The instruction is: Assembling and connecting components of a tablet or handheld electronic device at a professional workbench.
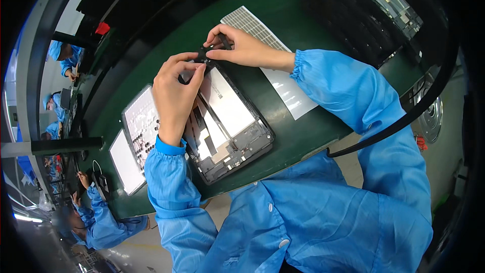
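An opened tablet [235, 116] lies on the green table, its silver inside, dark strips and circuit parts showing. At its far end my left hand [174, 83] bends over the frame, thumb and fingers pinched together. What they pinch, if anything, is too small to make out. Close beside it my right hand [242, 48] is closed on a slim black tool [224, 41], whose exact kind I cannot tell. Its fingertips meet small dark parts at the tablet's far corner. Under the right wrist lies a white backing sheet [290, 93] with rows of small tan stickers [252, 26].
Left of the tablet are a sheet with small black pieces [141, 121] and a white sheet [124, 162]. Dark stacked panels [348, 20] stand at the far right. A black cable [404, 121] arcs past my right arm. A co-worker in blue [103, 217] sits at the left.
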{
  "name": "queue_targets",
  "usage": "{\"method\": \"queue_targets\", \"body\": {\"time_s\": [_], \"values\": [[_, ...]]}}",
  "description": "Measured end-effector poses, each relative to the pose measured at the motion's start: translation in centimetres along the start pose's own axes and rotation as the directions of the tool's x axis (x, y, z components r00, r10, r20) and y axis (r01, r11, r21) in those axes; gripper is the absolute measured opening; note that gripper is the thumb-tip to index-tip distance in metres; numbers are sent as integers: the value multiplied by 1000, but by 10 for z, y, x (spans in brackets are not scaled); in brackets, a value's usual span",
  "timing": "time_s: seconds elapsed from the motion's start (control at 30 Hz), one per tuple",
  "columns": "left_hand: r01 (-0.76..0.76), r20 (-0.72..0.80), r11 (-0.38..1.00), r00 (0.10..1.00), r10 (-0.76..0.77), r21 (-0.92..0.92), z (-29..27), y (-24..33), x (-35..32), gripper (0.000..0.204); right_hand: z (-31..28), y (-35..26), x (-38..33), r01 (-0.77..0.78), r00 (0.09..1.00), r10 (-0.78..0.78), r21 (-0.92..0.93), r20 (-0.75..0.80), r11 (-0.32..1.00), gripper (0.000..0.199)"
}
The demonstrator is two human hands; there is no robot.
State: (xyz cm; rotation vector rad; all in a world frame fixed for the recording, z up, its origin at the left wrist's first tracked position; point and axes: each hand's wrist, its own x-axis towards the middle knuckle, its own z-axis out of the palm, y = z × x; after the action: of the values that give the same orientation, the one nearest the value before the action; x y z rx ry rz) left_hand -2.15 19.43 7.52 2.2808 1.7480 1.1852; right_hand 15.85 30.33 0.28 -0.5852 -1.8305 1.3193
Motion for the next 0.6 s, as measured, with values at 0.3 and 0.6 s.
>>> {"method": "queue_targets", "body": {"time_s": [0.3, 0.6], "values": [[90, 142, 995, 985, -96, 49, -2, 5, -4, 10, 12, -10, -8, -127, 987, 127, -6, 98, 992, 46], [129, 118, 992, 985, -128, -4, -5, -6, -9, 12, 17, -35, 3, -323, 937, 308, 79, 164, 943, 48]]}}
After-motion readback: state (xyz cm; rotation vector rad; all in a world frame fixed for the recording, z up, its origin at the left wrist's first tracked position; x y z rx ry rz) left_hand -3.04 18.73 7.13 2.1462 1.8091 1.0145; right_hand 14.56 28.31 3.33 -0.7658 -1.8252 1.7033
